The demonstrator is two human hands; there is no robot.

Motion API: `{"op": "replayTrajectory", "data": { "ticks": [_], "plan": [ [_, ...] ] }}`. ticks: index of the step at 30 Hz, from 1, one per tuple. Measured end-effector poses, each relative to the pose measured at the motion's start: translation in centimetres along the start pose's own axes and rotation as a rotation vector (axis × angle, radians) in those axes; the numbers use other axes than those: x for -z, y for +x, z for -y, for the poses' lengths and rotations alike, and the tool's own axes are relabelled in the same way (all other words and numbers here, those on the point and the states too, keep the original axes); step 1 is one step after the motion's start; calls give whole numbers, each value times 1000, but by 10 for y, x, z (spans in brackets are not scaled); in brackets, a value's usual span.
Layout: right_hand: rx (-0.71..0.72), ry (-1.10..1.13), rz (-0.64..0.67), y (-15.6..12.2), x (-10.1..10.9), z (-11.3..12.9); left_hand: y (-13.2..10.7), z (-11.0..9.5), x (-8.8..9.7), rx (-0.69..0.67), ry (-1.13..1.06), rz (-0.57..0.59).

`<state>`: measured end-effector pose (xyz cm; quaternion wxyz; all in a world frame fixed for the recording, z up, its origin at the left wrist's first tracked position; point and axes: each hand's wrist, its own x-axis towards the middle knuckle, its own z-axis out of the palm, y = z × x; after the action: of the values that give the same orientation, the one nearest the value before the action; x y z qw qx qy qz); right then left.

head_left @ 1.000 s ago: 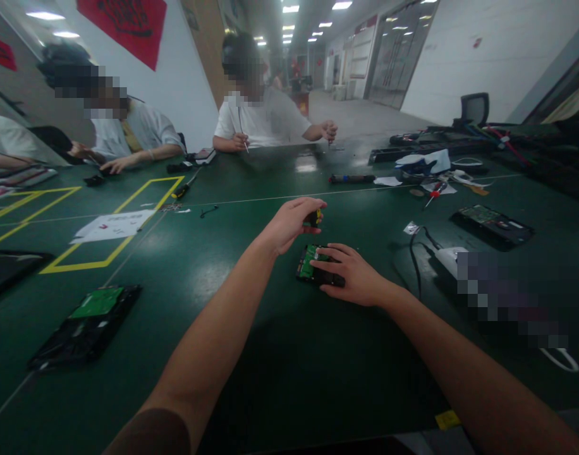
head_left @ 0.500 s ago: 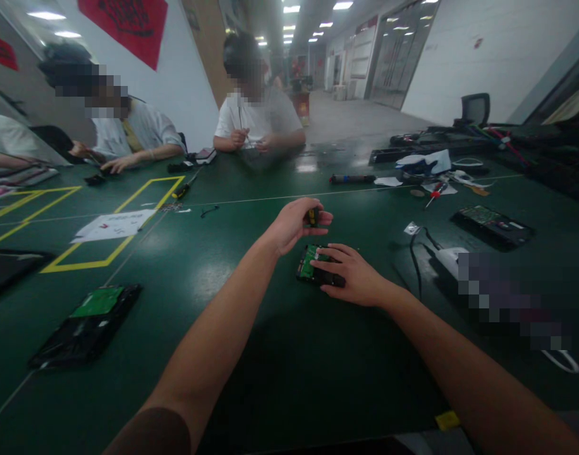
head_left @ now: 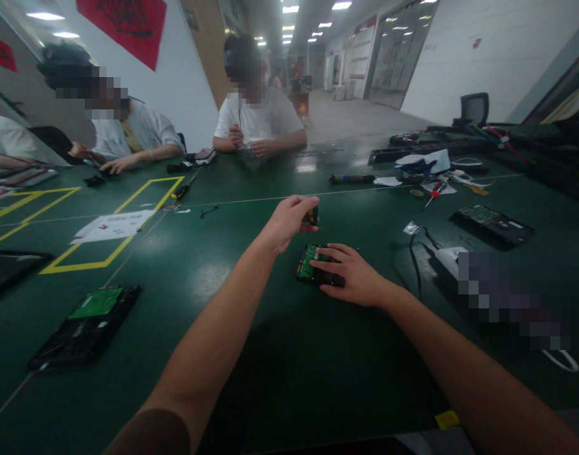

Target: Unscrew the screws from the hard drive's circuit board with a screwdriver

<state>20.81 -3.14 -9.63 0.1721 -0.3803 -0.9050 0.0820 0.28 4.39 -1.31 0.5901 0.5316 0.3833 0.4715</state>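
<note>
My left hand [head_left: 292, 221] is closed around a black and yellow screwdriver handle [head_left: 311, 216], raised just above the far end of a hard drive. The screwdriver's shaft and tip are not visible. The hard drive [head_left: 306, 265] lies on the green table, its green circuit board facing up. My right hand [head_left: 349, 272] spans the drive, with fingers laid over its top and far edge and the thumb along the near edge, covering its right part.
Another drive-like unit with a green board [head_left: 96, 303] lies at left, and a black one [head_left: 492, 226] at right. A red screwdriver [head_left: 435, 193], a cable [head_left: 415, 265] and a paper sheet [head_left: 112, 226] are around. Two people [head_left: 263, 120] sit across the table.
The fingers of my left hand, spread apart earlier, have drawn in around the screwdriver handle as the hand turned. My right hand and the hard drive have stayed in place.
</note>
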Motion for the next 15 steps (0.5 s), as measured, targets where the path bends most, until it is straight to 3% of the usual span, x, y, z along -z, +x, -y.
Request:
{"op": "replayTrajectory", "data": {
  "ticks": [4,11,15],
  "plan": [
    [6,-9,0,0,0,0,-1,0,0,7,-48,-2],
    [7,-36,-9,-1,0,0,-2,3,-3,106,-128,186],
    [9,-28,-9,0,0,1,0,3,-2,86,-127,176]
  ]
}}
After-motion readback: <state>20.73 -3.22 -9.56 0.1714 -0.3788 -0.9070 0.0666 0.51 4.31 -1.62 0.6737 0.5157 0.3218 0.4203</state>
